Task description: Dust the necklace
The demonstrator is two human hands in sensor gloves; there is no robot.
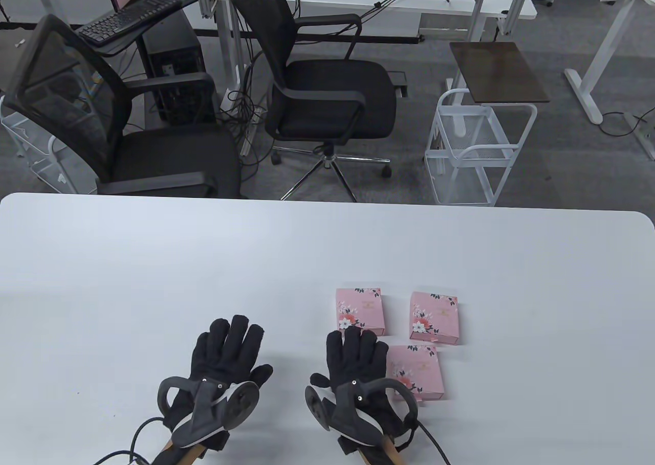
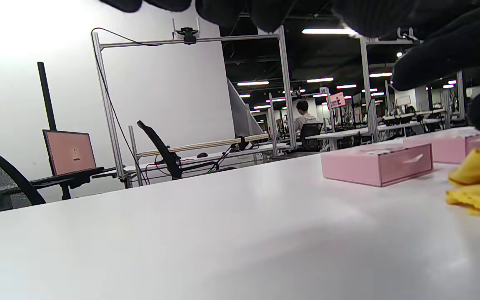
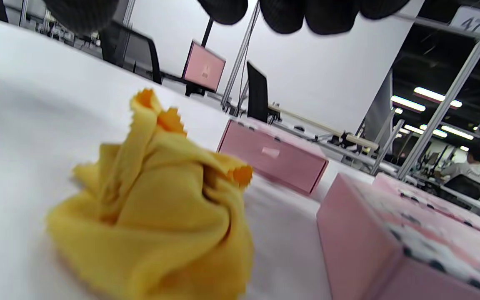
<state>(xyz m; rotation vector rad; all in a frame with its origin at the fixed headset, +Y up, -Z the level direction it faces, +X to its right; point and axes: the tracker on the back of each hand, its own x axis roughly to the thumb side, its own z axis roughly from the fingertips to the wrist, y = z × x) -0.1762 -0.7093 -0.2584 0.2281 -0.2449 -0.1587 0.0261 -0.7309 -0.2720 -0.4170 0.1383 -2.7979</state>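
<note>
Under right hand (image 1: 356,362) fingers spread, crumpled yellow cloth (image 3: 156,208); pink boxes (image 1: 361,309) at 1 o'clock; left hand (image 1: 227,355) spread flat, holding nothing

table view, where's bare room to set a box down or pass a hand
Bare tabletop spans the whole left half, beyond the left hand, and the far strip behind the three pink boxes. The far right edge is also free. It's crowded near the right hand: boxes beside it, a yellow cloth beneath it.
</note>
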